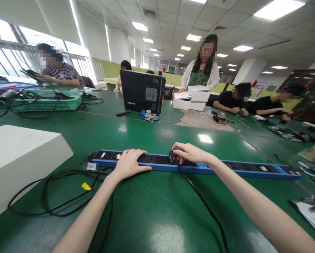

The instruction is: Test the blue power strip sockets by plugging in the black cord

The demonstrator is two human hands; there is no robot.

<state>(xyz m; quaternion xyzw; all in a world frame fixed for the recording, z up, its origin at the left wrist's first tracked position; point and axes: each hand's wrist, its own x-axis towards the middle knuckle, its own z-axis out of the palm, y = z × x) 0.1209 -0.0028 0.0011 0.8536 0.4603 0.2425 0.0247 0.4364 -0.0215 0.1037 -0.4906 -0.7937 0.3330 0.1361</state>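
A long blue power strip (157, 167) with black sockets lies across the green table. My left hand (130, 162) grips its left part, fingers over the top and thumb along the near edge. Farther right, my right hand (186, 152) pinches a black plug (173, 154) at the strip's sockets. From that plug a black cable (204, 203) runs down toward the near edge. Whether the plug sits fully in a socket cannot be made out, as my fingers cover part of it.
Coiled black cable (45, 196) with a yellow tag lies left, beside a white box (23, 151). Farther back are a green basket (49, 102), a black computer case (140, 92), gloves (150, 116) and white boxes (198, 98). Several people are around the table. Tools lie right.
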